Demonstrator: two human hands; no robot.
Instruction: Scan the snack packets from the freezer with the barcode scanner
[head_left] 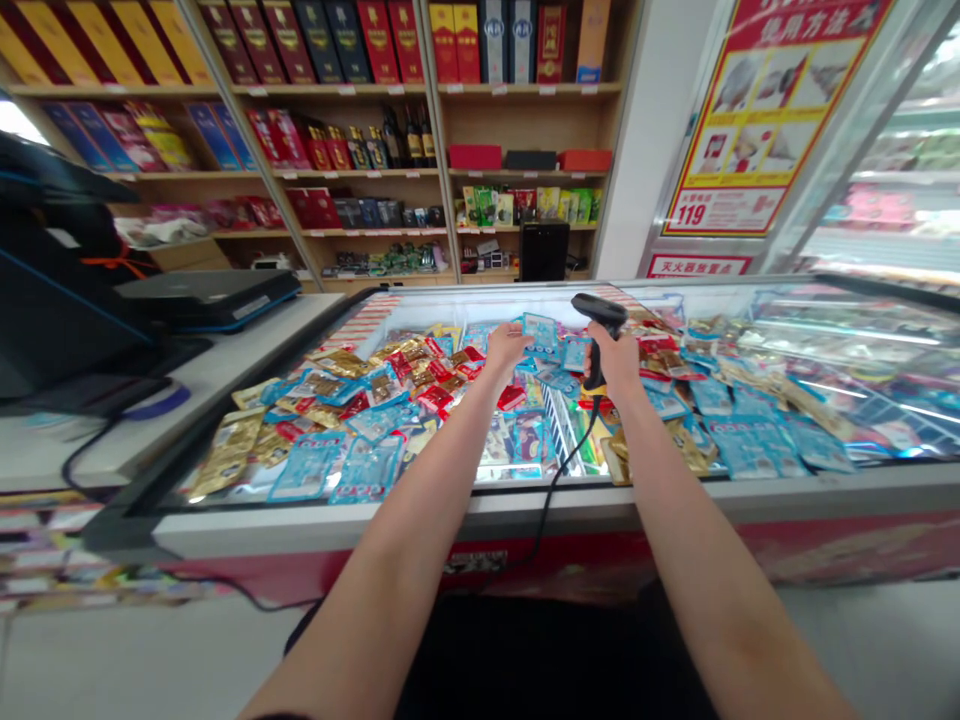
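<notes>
Over the middle of a glass-topped chest freezer (315, 535), my left hand (507, 346) pinches a light-blue snack packet (541, 333) by its left edge. My right hand (613, 360) is wrapped round the handle of a black barcode scanner (600, 310), whose head points left towards the packet. From the handle's yellow-trimmed base a black cable (559, 475) hangs over the freezer's front. Gold, red and blue packets (375, 385) lie in a loose pile left of my hands. More blue packets (757, 440) spread out on the right.
A counter (247, 350) with a black scale-like device (214, 295) and dark equipment stands at the left. Behind the freezer, shelves (345, 90) hold boxes and bottles. A red and yellow poster (765, 120) hangs at the right, beside a glass-fronted display of goods.
</notes>
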